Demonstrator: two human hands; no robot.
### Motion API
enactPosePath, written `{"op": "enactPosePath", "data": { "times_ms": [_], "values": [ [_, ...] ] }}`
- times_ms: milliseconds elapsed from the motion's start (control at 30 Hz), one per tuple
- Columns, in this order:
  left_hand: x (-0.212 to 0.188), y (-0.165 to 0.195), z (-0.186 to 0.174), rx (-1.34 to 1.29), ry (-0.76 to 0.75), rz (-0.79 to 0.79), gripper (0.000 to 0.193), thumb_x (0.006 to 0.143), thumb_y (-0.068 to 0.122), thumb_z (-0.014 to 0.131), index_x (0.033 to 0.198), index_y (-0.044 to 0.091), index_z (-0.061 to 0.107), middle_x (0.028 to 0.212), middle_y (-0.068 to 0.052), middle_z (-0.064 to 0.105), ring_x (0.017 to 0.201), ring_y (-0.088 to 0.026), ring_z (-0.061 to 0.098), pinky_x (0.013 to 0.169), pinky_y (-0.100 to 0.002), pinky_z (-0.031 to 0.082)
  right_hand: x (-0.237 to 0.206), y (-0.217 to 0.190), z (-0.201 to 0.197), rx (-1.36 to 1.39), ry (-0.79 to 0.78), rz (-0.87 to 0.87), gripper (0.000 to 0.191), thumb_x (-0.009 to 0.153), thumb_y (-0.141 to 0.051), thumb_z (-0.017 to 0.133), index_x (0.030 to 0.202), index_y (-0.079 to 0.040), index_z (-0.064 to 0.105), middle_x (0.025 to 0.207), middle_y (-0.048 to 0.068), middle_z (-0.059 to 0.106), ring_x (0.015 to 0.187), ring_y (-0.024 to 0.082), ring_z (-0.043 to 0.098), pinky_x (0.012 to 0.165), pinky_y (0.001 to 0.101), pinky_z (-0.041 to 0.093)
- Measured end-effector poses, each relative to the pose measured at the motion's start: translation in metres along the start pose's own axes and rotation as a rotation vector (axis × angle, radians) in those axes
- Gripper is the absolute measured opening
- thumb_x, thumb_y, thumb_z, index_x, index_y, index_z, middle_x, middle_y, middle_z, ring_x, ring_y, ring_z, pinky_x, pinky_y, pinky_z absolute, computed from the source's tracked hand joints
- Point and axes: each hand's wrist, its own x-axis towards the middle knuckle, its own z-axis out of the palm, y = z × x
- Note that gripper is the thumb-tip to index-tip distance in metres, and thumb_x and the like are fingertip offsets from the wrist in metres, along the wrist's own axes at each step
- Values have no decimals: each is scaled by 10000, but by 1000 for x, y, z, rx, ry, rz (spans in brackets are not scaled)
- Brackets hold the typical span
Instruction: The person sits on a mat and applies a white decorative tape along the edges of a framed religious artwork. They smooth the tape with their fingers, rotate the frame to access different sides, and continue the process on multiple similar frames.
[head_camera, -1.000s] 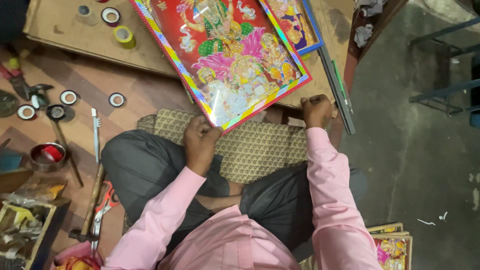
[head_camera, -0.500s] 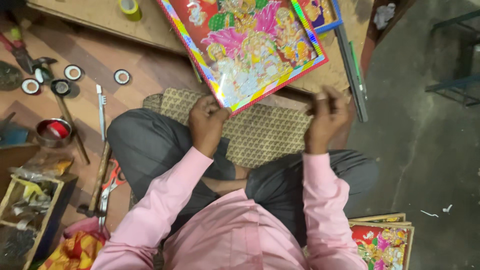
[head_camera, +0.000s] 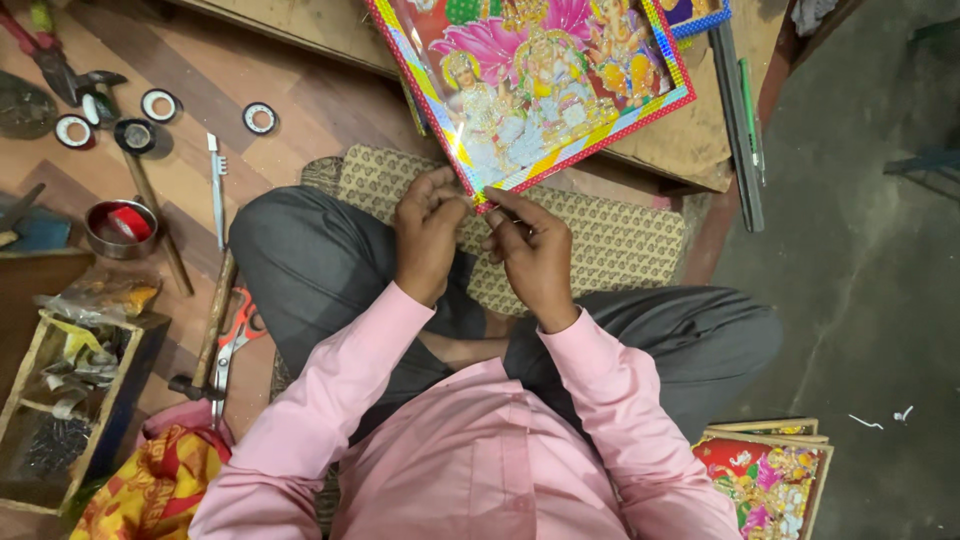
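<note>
A colourful framed picture (head_camera: 545, 85) with a shiny red and multicolour border lies on a low wooden board (head_camera: 690, 130), its near corner pointing at me. My left hand (head_camera: 428, 235) and my right hand (head_camera: 530, 250) meet at that corner, fingertips pinching its edge on either side. I sit cross-legged in grey trousers on a patterned woven mat (head_camera: 610, 235), pink sleeves in view.
Tape rolls (head_camera: 160, 105), a hammer (head_camera: 205, 335), red-handled scissors (head_camera: 235, 335), a small red tin (head_camera: 122, 228) and a wooden box of odds (head_camera: 60, 400) lie on the floor at left. More framed pictures (head_camera: 765, 475) are stacked at lower right. Dark strips (head_camera: 738, 110) rest on the board.
Both hands have come together from apart along the frame's lower edges to its near corner. The picture sits higher and further right in view.
</note>
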Motion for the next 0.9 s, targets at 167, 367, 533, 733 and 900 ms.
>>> {"op": "enactPosePath", "data": {
  "times_ms": [167, 367, 533, 733, 900],
  "values": [
    [4, -3, -4, -109, -57, -37, 409, 899, 4, 573, 1302, -67, 556, 868, -24, 665, 717, -73, 601, 592, -219, 481, 3, -1, 2, -38, 6, -6, 272, 980, -14, 649, 1241, 9, 722, 925, 66, 735, 658, 74, 647, 540, 214, 511],
    [7, -2, -6, -80, -62, -20, 409, 891, -4, 578, 1289, -95, 563, 856, -44, 663, 710, -85, 591, 601, -228, 478, 5, -2, 5, -22, 2, -3, 273, 975, -7, 633, 1234, 5, 718, 963, 64, 730, 674, 75, 666, 537, 207, 518],
    [7, -4, -6, -94, -70, -22, 415, 891, 4, 572, 1294, -93, 556, 865, -41, 664, 723, -82, 599, 609, -226, 484, 5, 1, 4, -8, -3, -21, 268, 979, -2, 632, 1233, 11, 718, 976, 69, 726, 683, 82, 676, 542, 206, 516],
    [8, -5, -5, -125, -73, -21, 422, 890, 3, 568, 1300, -93, 545, 864, -41, 657, 722, -80, 585, 614, -223, 475, 4, 2, 4, -38, 6, -42, 266, 978, -2, 643, 1232, 7, 723, 966, 68, 719, 682, 82, 675, 540, 206, 512],
    [6, -2, -4, -105, -74, -30, 415, 886, 5, 559, 1289, -95, 557, 860, -38, 657, 721, -79, 588, 611, -221, 475, 3, 3, 3, -11, -4, -41, 265, 976, -3, 641, 1228, 3, 723, 987, 67, 719, 688, 81, 674, 537, 203, 508]
  ]
}}
